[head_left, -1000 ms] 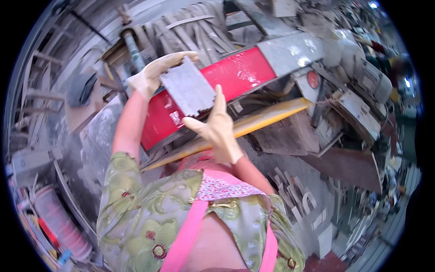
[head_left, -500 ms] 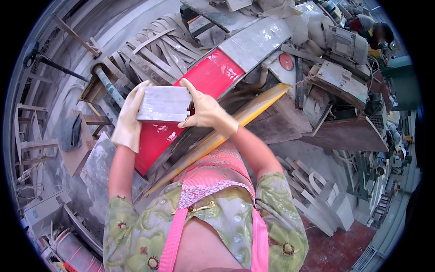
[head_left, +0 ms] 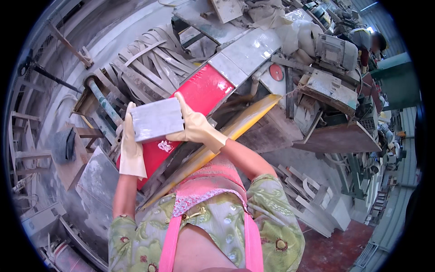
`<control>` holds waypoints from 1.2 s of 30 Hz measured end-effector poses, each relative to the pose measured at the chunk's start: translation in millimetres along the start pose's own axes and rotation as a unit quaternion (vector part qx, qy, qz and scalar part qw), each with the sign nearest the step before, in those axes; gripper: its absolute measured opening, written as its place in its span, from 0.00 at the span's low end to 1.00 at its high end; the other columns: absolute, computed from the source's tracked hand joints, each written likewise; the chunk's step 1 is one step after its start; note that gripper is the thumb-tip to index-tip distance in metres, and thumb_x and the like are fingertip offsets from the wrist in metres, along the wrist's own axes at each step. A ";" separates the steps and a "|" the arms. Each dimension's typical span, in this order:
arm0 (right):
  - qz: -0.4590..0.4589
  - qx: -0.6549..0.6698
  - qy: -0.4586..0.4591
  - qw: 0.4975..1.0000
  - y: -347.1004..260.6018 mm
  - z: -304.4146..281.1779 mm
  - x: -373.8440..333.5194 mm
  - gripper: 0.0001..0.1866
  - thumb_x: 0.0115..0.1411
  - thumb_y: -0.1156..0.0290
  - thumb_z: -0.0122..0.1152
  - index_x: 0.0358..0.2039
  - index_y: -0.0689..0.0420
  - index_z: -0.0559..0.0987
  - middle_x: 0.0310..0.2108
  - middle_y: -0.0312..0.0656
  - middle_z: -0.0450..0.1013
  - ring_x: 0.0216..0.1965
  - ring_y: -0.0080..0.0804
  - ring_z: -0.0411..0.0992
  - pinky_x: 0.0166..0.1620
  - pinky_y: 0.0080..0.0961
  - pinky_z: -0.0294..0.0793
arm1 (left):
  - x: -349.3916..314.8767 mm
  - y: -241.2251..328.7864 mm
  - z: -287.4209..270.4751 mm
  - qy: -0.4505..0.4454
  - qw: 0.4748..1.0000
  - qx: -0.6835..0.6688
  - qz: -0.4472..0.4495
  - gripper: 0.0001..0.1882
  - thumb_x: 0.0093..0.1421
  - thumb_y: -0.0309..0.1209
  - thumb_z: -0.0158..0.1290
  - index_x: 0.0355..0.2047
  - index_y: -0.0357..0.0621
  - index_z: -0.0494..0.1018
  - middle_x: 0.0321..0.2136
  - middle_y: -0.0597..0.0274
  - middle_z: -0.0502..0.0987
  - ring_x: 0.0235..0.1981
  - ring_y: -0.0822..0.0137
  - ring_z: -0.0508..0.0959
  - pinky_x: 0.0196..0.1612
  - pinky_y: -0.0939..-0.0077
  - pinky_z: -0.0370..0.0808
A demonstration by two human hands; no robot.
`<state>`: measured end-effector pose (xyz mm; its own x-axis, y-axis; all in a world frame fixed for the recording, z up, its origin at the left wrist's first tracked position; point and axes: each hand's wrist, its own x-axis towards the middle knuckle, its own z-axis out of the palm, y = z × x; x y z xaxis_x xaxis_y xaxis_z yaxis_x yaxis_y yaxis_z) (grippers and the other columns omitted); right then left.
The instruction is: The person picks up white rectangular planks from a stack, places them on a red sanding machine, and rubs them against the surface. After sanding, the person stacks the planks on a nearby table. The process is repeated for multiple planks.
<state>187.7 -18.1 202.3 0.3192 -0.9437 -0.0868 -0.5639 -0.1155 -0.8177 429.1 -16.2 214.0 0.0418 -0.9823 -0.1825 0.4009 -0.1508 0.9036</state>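
Observation:
Gloved in cream rubber, my left hand and my right hand grip opposite ends of a stack of grey rectangular tiles. The stack is held above a bench with a shiny red surface. My left fingers press along its left end; the right thumb is at the near corner and the right fingers are at the far right edge. The undersides of the tiles are hidden. Further up the bench, large pale glossy tiles lie beyond the red part.
A yellow-edged board runs between my body and the bench. Behind the bench lies a heap of pale strips. Stone offcuts lean at the right. A dusty motor and another person are at the far right.
Both hands have shifted slightly left and nearer to me with the tile stack, which has turned so its right end sits further away. The ragged right edge now looks more even.

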 end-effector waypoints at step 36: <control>0.016 0.047 -0.037 0.998 -29.9 -30.5 32.6 0.68 0.36 0.51 0.78 0.72 0.71 0.53 0.50 0.65 0.76 0.54 0.58 0.76 0.56 0.41 0.75 | 40.8 18.3 -59.9 -0.224 0.945 0.224 -0.087 0.75 0.44 0.40 0.80 0.79 0.44 0.37 0.66 0.56 0.69 0.66 0.61 0.69 0.70 0.64 0.65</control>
<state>191.8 -54.9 241.2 0.3591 -0.9206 -0.1535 -0.5018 -0.0518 -0.8635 493.0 -52.4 199.9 -0.4200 -0.8716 -0.2527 -0.0654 -0.2487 0.9664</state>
